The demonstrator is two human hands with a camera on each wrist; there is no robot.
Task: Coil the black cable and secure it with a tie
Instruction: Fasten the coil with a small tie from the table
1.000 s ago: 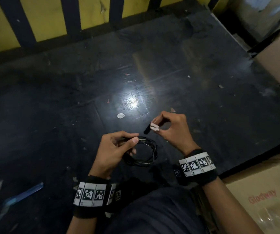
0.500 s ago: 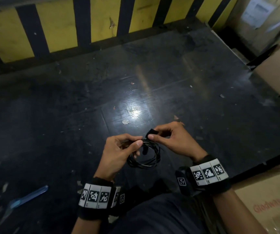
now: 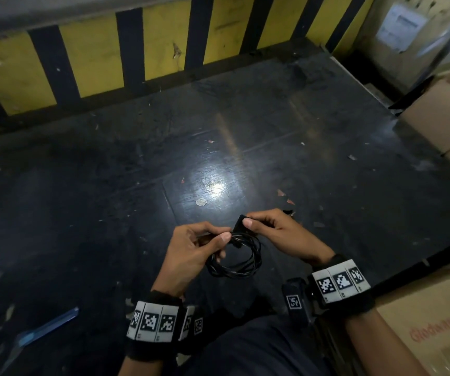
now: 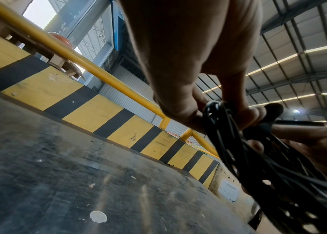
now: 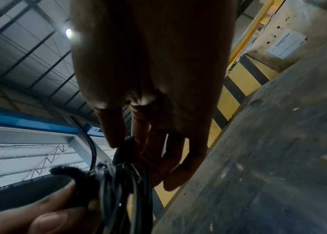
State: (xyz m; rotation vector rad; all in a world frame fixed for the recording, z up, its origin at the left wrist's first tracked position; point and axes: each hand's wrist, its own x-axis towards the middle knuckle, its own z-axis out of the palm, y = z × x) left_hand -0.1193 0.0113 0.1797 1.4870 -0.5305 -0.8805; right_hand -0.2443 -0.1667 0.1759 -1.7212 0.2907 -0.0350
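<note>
Hanging in the air just above the dark tabletop [image 3: 245, 126], the black cable [image 3: 234, 256] is already wound into a round coil of several loops, held between both hands close to the person's lap. The left hand [image 3: 191, 253] has thumb and fingers curled round the coil's upper left arc, bunching the strands there. Immediately to the right of that grip, at the top of the coil, the right hand [image 3: 280, 234] pinches a short black tie [image 3: 241, 222] between thumb and forefinger; the right wrist view shows the tie [image 5: 122, 152] touching the gathered strands, its fuzzy free end [image 5: 66, 170] sticking out beside the left thumb. The tie lies across the strands, so the wrap probably has to pass round the bundle just beside the left fingertips, which may have to shift aside. Whether the tie is closed cannot be told. Farther out lie scattered scraps, a blue strip [image 3: 47, 325], cardboard boxes [image 3: 446, 115] and a yellow-and-black striped wall [image 3: 96, 58].
</note>
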